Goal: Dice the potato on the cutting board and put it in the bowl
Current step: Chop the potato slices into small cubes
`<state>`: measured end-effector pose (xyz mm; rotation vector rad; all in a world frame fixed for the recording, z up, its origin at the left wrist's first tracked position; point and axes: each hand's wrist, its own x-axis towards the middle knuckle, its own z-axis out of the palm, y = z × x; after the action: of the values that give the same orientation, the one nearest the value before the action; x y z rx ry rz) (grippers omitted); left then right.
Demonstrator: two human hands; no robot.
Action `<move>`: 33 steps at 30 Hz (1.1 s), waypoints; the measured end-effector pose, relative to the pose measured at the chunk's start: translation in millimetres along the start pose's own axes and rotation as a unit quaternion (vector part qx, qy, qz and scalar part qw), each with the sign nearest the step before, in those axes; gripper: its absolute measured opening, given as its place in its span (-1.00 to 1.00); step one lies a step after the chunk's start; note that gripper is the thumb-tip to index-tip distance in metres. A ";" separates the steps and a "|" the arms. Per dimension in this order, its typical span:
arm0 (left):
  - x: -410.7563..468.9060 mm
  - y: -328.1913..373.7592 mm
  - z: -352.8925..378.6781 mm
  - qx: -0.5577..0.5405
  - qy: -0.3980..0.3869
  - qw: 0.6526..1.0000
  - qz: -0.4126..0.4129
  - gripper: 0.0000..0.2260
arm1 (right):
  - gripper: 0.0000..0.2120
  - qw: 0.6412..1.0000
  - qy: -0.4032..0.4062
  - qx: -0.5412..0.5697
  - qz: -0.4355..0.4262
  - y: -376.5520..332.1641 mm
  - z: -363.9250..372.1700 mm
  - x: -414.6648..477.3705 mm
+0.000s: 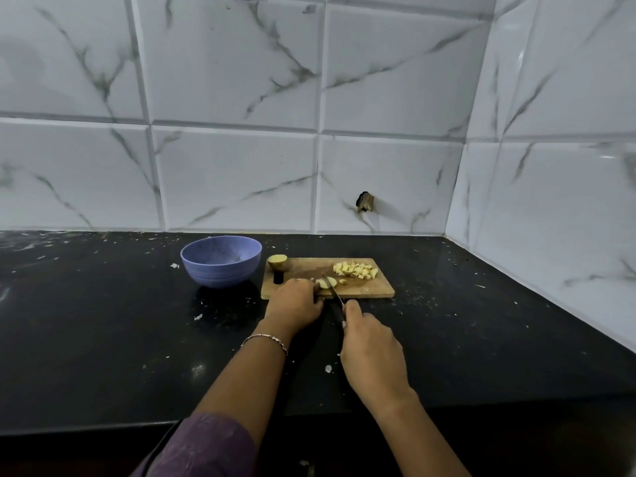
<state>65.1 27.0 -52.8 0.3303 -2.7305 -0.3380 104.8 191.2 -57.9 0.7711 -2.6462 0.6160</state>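
A wooden cutting board [375,289] lies on the black counter. A pile of diced potato [356,270] sits at its far right. One potato half [277,260] rests at the board's far left corner. My left hand [295,302] presses down on a potato piece [327,282] at the board's near edge. My right hand [373,352] grips the dark handle of a knife [333,290], whose blade lies against that piece. The blue bowl [221,260] stands left of the board and looks empty.
White marble-look tiled walls rise behind and to the right of the counter [103,321]. A hole in the tile [365,202] is behind the board. Small white scraps dot the counter. The counter's front edge runs near my forearms.
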 end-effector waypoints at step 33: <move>1.3 -7.5 3.0 -0.021 -0.002 1.000 0.008 -0.75 | -0.75 0.998 -0.014 -0.018 -0.062 -4.0 1.9 19.8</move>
<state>64.1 20.1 -57.2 0.2970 -2.7245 -0.3928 90.8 178.7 -50.2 0.9323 -2.6035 0.5260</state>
